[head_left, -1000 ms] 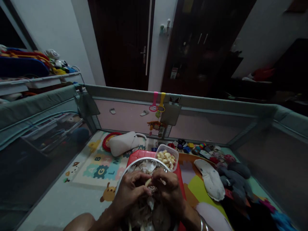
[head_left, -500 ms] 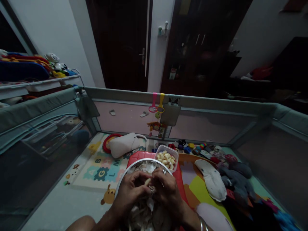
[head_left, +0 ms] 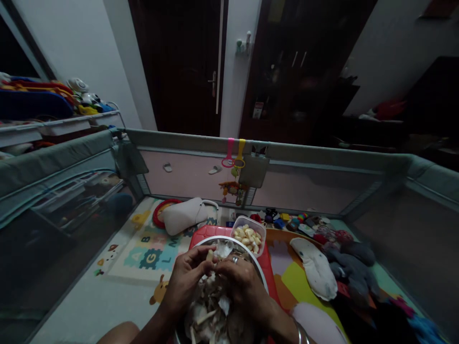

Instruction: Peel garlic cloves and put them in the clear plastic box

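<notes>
My left hand (head_left: pixel 186 275) pinches a pale garlic clove (head_left: pixel 210 255) between thumb and fingertips. My right hand (head_left: pixel 244 283), with a ring on one finger, is closed close beside the clove; its fingertips are partly hidden, so I cannot make out what they hold. Both hands are over a round metal bowl (head_left: pixel 264 277) full of papery garlic skins (head_left: pixel 223 304) and stalk pieces. Behind the bowl, to the right, a clear plastic container (head_left: pixel 264 232) holds several peeled garlic cloves (head_left: pixel 247 235).
Bowl and container rest on a red stool-like surface (head_left: pixel 271 282). Around it lie a white cushion-like object (head_left: pixel 184 216), a spotted pillow (head_left: pixel 315 270) and a grey plush toy (head_left: pixel 353 270). A mesh playpen fence (head_left: pixel 308 184) surrounds the patterned play mat (head_left: pixel 125 282).
Both hands have shifted slightly left, the left one with the clove. My right fingers have turned lower, and more of the skins in the bowl show between the hands.
</notes>
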